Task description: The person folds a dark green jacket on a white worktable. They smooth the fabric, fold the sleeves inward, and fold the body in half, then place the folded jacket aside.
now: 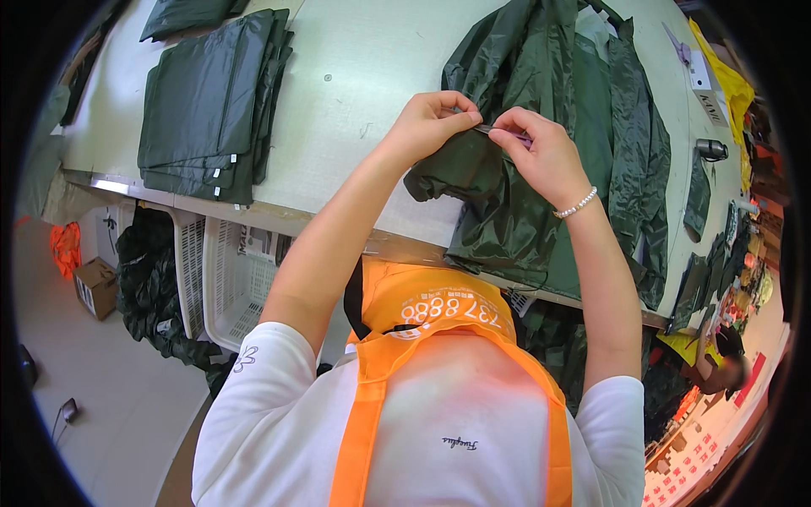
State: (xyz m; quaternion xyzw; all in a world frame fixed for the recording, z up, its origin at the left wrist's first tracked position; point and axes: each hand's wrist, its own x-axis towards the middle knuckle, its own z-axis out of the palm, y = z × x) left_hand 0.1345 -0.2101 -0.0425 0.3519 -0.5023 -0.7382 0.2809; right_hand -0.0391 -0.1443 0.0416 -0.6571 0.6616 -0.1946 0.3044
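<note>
A dark green shiny jacket [541, 203] lies spread over the front part of the table. My left hand [435, 118] is closed, pinching an edge of its fabric between thumb and fingertips. A bunched, gathered sleeve end [460, 169] hangs just below that pinch. My right hand [541, 152], with a beaded bracelet at the wrist, is closed around small thread snips [525, 141]. Only a thin metal blade and a bit of purple handle show; the fingers cover the rest. The snips' tip is close to my left fingertips, at the fabric edge.
Folded dark green garments [203, 101] are stacked at the left of the pale table [338, 160]. White plastic baskets [232, 279] stand under its front edge. Purple-handled scissors [678, 44], a white box [708, 89] and a dark bottle [712, 150] lie at the right. Another person [722, 359] is farther right.
</note>
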